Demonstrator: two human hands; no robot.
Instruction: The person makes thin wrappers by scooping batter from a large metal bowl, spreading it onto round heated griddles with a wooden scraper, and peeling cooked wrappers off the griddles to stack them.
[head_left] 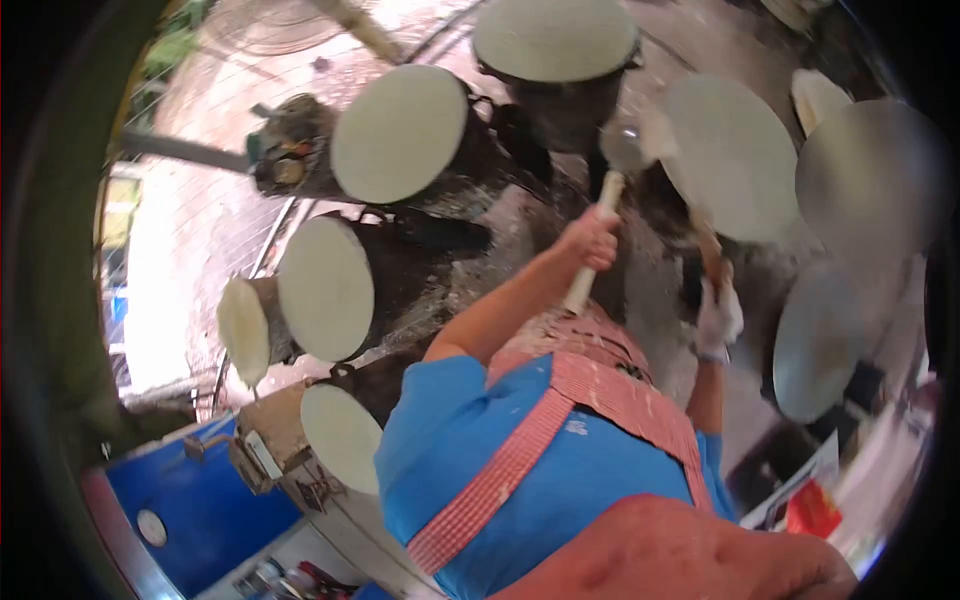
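Observation:
My left hand [590, 240] is bare and wrapped round a pale wooden handle [607, 197]. At the handle's upper end is a round metal head [622, 146], like a ladle, blurred. My right hand [718, 315] wears a whitish glove and is closed round a brown wooden handle [709, 245], which points up towards a large pale round surface [730, 155]. The far end of this tool is too blurred to make out. Beyond my left hand, a dark bucket [570, 112] has a pale round top [555, 38].
More pale round tops stand at the left [400, 133], [326, 288] and lower left [342, 437]. At the right are a blurred grey disc [870, 180] and another disc [818, 340]. A blue panel [200, 505] is at lower left, a red object [813, 510] at lower right.

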